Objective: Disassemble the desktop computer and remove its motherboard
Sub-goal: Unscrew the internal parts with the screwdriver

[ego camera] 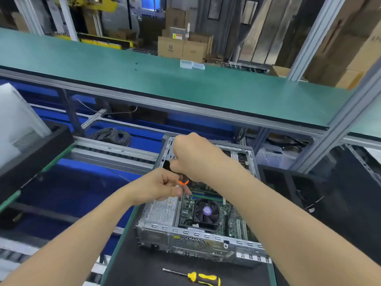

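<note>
1. The right grip (198,159) is curled tight round the black handle of a screwdriver (183,179), over the far left part of the open computer case (185,232).
2. The left grip (158,186) sits just below and nearer, with thumb and forefinger pinched together under the handle's orange collar, apparently on the shaft, which they hide.
3. The screwdriver stands steeply, handle up and away, working end down toward the board's near-left corner.
4. The motherboard (186,211) lies flat on the case floor, directly beneath and just nearer than both grips, with a black fan (206,211) on it and a silver power supply (162,211) just to its left.
5. The case's long axis runs away from the person, and its ported rear panel faces them.
6. The case's left wall sits close to the green-trimmed edge of the counter (127,263).
7. A green shelf (185,85) overhangs beyond the far end.
8. On the near strip of counter lies a yellow screwdriver (198,277), its tip pointing left.
</note>
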`<action>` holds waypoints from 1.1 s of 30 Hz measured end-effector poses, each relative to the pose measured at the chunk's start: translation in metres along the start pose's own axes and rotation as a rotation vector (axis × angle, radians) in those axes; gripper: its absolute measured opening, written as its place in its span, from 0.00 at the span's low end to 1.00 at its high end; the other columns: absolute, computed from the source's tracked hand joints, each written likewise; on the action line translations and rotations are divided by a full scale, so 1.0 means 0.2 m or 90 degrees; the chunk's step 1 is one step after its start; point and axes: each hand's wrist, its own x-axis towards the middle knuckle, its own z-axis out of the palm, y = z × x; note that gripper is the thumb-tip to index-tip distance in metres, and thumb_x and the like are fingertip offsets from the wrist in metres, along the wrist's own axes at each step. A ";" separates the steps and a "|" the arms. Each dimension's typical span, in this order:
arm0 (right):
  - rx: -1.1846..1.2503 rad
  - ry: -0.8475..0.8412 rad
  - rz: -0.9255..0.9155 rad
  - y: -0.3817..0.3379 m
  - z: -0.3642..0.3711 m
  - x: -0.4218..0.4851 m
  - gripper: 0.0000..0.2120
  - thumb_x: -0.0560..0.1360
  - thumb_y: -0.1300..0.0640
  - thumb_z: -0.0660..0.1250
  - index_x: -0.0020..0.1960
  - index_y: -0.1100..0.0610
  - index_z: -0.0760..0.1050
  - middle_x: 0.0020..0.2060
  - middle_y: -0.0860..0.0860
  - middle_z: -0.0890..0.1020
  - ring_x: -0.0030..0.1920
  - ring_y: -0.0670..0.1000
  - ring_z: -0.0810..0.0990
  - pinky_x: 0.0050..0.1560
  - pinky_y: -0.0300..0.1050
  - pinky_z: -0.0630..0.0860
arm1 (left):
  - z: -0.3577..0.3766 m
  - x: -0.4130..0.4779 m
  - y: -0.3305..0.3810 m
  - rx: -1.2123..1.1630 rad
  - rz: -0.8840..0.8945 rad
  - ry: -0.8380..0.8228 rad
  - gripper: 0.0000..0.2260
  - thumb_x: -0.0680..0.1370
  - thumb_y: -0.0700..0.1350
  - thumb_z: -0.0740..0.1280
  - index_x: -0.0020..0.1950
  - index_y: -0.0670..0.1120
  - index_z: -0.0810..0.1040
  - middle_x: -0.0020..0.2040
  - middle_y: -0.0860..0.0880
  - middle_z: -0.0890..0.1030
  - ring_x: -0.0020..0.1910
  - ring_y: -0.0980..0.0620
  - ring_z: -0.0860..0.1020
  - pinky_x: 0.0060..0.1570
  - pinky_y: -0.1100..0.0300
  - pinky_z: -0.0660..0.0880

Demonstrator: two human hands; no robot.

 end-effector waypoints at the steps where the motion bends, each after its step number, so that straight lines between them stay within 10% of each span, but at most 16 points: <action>1: -0.012 -0.013 -0.026 0.01 -0.02 0.00 0.17 0.76 0.59 0.67 0.34 0.55 0.61 0.31 0.51 0.66 0.30 0.54 0.64 0.28 0.44 0.58 | -0.02 0.01 0.01 -0.005 0.007 -0.009 0.19 0.77 0.47 0.75 0.32 0.46 0.69 0.35 0.37 0.77 0.39 0.59 0.81 0.32 0.56 0.67; 5: -0.021 -0.142 -0.136 0.03 -0.11 -0.01 0.09 0.77 0.53 0.70 0.40 0.53 0.77 0.28 0.46 0.76 0.30 0.45 0.74 0.28 0.44 0.68 | -0.05 0.03 0.09 0.008 0.052 -0.034 0.10 0.75 0.51 0.77 0.42 0.47 0.82 0.27 0.50 0.60 0.31 0.51 0.67 0.31 0.55 0.62; 9: -0.023 -0.235 -0.225 0.04 -0.17 -0.01 0.03 0.77 0.52 0.72 0.46 0.51 0.81 0.30 0.47 0.83 0.33 0.42 0.78 0.32 0.33 0.71 | -0.07 0.03 0.14 0.029 0.059 -0.009 0.21 0.74 0.50 0.78 0.51 0.33 0.79 0.45 0.33 0.80 0.34 0.34 0.64 0.33 0.54 0.59; 13: -0.066 -0.310 -0.314 0.08 -0.19 0.02 0.02 0.78 0.54 0.73 0.46 0.50 0.81 0.37 0.46 0.85 0.40 0.41 0.81 0.44 0.40 0.78 | -0.04 0.04 0.23 0.108 0.044 -0.074 0.16 0.76 0.49 0.76 0.57 0.40 0.82 0.57 0.51 0.85 0.43 0.43 0.71 0.36 0.55 0.66; 17: -0.109 -0.296 -0.347 0.13 -0.19 0.02 0.03 0.76 0.53 0.74 0.47 0.48 0.81 0.42 0.43 0.84 0.45 0.44 0.80 0.50 0.49 0.79 | 0.00 0.07 0.27 0.085 0.025 -0.104 0.07 0.79 0.45 0.74 0.55 0.44 0.84 0.38 0.52 0.80 0.32 0.53 0.65 0.31 0.63 0.63; 24: -0.058 0.008 0.026 0.07 -0.06 -0.09 0.19 0.79 0.36 0.65 0.48 0.53 0.74 0.37 0.47 0.67 0.42 0.55 0.73 0.40 0.48 0.68 | 0.10 0.10 0.25 0.080 0.038 -0.037 0.16 0.74 0.47 0.73 0.30 0.57 0.72 0.26 0.55 0.60 0.27 0.51 0.55 0.29 0.59 0.56; 30: -0.028 0.072 0.137 -0.08 0.04 -0.05 0.13 0.78 0.65 0.66 0.62 0.60 0.78 0.53 0.58 0.81 0.56 0.63 0.82 0.42 0.51 0.70 | 0.06 0.07 0.28 0.129 -0.014 0.005 0.13 0.64 0.45 0.64 0.25 0.57 0.62 0.26 0.56 0.58 0.25 0.55 0.55 0.26 0.71 0.57; 33: -0.032 0.081 0.096 -0.04 0.04 -0.05 0.05 0.77 0.64 0.66 0.52 0.58 0.75 0.37 0.54 0.71 0.48 0.61 0.77 0.41 0.50 0.69 | 0.05 0.08 0.28 0.095 0.003 -0.017 0.16 0.68 0.45 0.67 0.29 0.50 0.61 0.27 0.49 0.57 0.27 0.51 0.54 0.28 0.67 0.57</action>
